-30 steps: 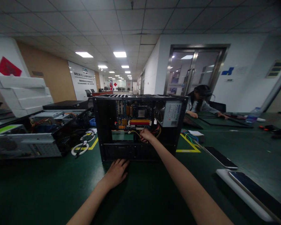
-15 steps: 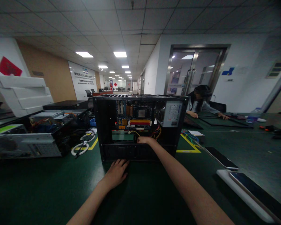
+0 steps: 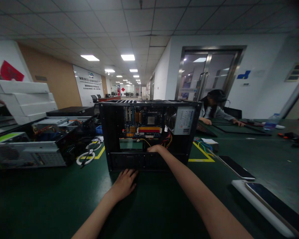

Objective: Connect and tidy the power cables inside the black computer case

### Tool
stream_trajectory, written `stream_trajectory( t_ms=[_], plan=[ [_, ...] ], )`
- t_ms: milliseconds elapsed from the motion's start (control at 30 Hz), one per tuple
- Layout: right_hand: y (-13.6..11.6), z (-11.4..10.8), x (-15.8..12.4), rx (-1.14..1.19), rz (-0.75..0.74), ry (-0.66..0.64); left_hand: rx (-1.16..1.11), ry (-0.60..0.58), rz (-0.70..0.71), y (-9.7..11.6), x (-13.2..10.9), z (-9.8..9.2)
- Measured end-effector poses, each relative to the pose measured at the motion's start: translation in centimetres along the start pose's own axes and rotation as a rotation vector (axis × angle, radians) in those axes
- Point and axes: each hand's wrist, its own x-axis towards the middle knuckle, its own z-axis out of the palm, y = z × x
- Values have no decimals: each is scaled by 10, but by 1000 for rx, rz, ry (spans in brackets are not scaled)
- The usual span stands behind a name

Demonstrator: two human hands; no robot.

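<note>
A black computer case (image 3: pixel 126 161) stands before me with its side open. Inside it are a motherboard (image 3: pixel 142 116), a power supply (image 3: pixel 184 120) at the upper right and a bundle of coloured cables (image 3: pixel 168 141). My right hand (image 3: pixel 155 149) reaches over the lower frame bar into the case, below those cables; its fingers are hidden behind the bar, so any hold cannot be made out. My left hand (image 3: pixel 124 182) lies on the green table with fingers spread, their tips at the bottom edge of the case.
Another opened computer case (image 3: pixel 42 154) lies at the left, with a coiled white cable (image 3: pixel 86 158) beside it. Phones (image 3: pixel 236 167) and a white slab (image 3: pixel 261 207) rest at the right. A co-worker (image 3: pixel 218 109) sits across the table near a water bottle (image 3: pixel 272 121).
My right hand has sunk slightly lower into the case, and its fingers have gone out of sight behind the bar. My left hand stays in place.
</note>
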Motion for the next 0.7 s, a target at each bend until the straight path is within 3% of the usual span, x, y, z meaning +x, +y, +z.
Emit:
stream_trajectory(
  t_ms=[333, 533, 700],
  plan=[
    [-3, 0, -5, 43, 56, -6, 11, -2, -1, 3, 0, -2],
    [-7, -1, -11, -88, 28, -30, 9, -16, -12, 3, 1, -2],
    [-10, -1, -17, -167, 17, 65, 11, -1, 3, 2, 0, -1]
  ],
)
